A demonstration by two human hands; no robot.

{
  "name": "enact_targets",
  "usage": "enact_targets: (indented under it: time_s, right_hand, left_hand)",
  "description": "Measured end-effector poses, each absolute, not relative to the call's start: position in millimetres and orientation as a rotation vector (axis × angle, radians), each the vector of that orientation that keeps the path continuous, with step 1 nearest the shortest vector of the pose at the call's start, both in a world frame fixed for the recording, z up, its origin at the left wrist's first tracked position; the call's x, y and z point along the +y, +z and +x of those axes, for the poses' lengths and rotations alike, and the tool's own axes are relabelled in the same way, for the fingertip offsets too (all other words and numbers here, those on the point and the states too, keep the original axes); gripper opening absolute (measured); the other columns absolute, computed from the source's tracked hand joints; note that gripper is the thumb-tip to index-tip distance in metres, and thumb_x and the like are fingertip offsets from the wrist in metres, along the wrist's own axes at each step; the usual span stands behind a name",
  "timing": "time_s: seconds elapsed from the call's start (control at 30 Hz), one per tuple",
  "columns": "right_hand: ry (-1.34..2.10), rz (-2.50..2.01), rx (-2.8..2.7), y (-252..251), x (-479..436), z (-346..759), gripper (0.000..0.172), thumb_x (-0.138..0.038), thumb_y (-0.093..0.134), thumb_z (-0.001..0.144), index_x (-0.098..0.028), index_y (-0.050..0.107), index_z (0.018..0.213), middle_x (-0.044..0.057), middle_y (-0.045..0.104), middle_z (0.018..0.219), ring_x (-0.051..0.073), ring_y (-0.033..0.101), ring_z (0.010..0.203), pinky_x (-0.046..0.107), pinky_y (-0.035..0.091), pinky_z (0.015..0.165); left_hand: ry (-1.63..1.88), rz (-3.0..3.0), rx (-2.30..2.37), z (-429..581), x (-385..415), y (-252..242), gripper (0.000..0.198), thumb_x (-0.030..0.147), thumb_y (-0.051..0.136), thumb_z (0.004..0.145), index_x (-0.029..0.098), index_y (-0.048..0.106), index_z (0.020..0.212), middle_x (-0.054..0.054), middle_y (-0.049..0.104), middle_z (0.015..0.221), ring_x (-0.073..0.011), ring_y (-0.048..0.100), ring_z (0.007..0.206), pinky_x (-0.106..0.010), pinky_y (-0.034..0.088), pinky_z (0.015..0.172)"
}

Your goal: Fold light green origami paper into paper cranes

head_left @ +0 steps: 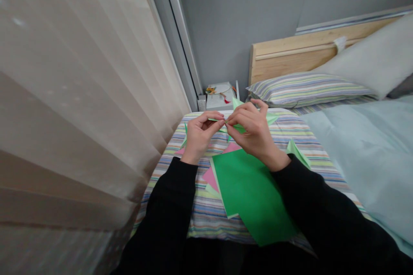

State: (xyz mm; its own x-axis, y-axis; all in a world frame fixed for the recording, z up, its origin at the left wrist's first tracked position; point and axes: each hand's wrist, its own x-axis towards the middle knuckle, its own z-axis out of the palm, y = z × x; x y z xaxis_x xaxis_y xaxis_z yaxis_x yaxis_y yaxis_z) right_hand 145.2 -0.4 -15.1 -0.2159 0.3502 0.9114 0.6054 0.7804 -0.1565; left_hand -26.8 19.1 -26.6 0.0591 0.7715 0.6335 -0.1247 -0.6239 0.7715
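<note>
My left hand (200,134) and my right hand (253,129) meet fingertip to fingertip above the striped bedding. Both are closed in a pinch on a small, narrow piece of green folded paper (214,120), largely hidden by the fingers. Below and to the right lie dark green paper sheets (251,193), with pink paper (210,178) partly under them. Light green folded paper (238,102) shows behind my right hand. Another light green folded piece (298,154) rests beside my right wrist, and a green folded piece (185,136) is left of my left hand.
Striped bedding (209,219) covers the surface before me. A beige curtain (90,94) hangs along the left. Beyond stands a white bedside table (214,102) with small items on it. At right are a wooden headboard (287,56), a striped pillow (309,88) and a pale blue quilt (364,146).
</note>
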Motion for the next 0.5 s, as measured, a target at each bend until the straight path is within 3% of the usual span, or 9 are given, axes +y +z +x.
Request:
enact_targets:
  time_s: [0.5]
  right_hand:
    - [-0.122,-0.817,-1.812,-15.1,-1.8,144.6,0.016,-0.015,0.067,0.087,-0.024,0.059,0.075,-0.004,0.075,0.081,0.020,0.067,0.090,0.050,0.027,0.111]
  left_hand:
    - [1.643,1.665,0.691,-29.7,21.7,-29.2,0.006,0.025,0.083,0.079,0.020,0.081,0.083,-0.005,0.075,0.095,-0.0155,0.069,0.092,-0.026,0.055,0.081]
